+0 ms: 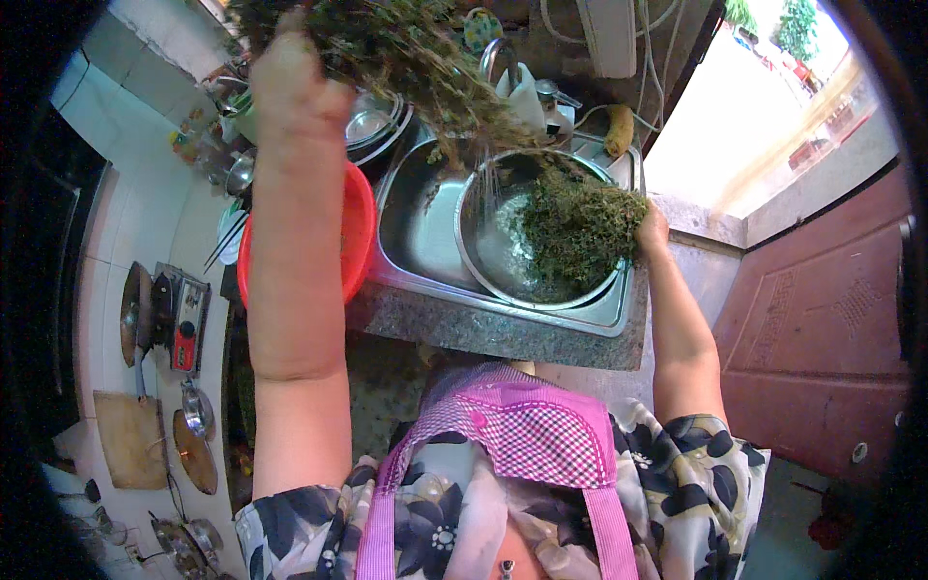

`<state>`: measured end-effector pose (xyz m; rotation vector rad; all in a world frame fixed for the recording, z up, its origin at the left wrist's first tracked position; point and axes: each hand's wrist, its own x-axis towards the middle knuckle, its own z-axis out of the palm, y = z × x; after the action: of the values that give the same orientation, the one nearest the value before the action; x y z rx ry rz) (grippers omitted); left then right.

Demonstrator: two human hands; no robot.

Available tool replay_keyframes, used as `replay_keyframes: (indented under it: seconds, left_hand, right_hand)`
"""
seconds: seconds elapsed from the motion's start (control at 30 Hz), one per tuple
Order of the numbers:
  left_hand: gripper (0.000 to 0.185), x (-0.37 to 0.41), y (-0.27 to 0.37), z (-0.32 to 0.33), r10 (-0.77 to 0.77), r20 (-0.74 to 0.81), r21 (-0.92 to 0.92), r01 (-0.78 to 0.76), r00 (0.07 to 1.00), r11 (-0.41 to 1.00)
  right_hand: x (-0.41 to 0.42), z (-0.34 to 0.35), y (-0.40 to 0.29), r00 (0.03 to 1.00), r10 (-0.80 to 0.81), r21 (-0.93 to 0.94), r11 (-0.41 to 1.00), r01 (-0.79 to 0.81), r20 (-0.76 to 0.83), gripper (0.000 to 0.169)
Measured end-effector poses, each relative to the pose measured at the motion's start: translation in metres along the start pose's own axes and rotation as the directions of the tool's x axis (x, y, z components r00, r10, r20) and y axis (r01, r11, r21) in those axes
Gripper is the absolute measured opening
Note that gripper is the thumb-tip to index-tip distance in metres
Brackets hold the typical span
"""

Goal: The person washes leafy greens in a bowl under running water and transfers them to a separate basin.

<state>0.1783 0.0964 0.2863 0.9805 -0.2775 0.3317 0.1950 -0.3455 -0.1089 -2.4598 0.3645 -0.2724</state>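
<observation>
A long bundle of stemmed green herbs stretches across the top of the view, raised over the double-bowl steel sink. My left hand is closed around its stems at the upper left, slightly blurred. My right hand grips leafy tops of a bushy green clump at the right rim of a round steel basin. This basin rests in the right bowl of the sink. Water streams into it from above, beside the clump. Stems seem to join the clump to the raised bundle. The faucet is partly hidden.
A red plastic basin stands left of the sink, partly behind my left forearm. Steel bowls sit behind it. A yellowish-brown root or fruit lies at the sink's back right corner. Cables hang behind. A reddish door stands at right.
</observation>
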Motion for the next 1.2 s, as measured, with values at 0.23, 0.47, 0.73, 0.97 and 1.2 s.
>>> replay_keyframes:
  seconds: [0.23, 0.47, 0.73, 0.97, 1.2]
  left_hand:
    - [0.024, 0.001, 0.045, 0.055, 0.139, 0.406, -0.098, -0.108, 0.903, 0.989]
    - [0.023, -0.011, 0.023, 0.055, 0.133, 0.282, -0.036, -0.128, 0.950, 0.991]
    - [0.039, -0.060, -0.080, 0.028, -0.194, 0.014, -0.116, 0.195, 0.981, 0.974]
    - [0.052, -0.165, -0.281, -0.086, -0.243, -0.206, 0.692, 0.317, 0.948, 0.648]
    - [0.071, -0.202, -0.296, -0.107, -0.470, -0.206, 0.822, 0.412, 0.858, 0.393]
  right_hand:
    - [-0.025, -0.038, -0.067, 0.998, -0.065, -0.050, 0.997, 0.066, 0.007, 0.035]
    - [0.011, -0.038, -0.118, 1.000, 0.000, 0.769, 0.639, 0.014, -0.018, 0.029]
    - [-0.016, -0.061, -0.119, 0.781, -0.429, 0.109, 0.843, 0.527, -0.454, 0.048]
    - [-0.085, -0.033, -0.120, 0.567, -0.561, 0.035, 0.729, 0.684, 0.603, 0.062]
    - [-0.052, -0.080, -0.137, 0.611, -0.377, 0.100, 0.893, 0.438, 0.696, 0.051]
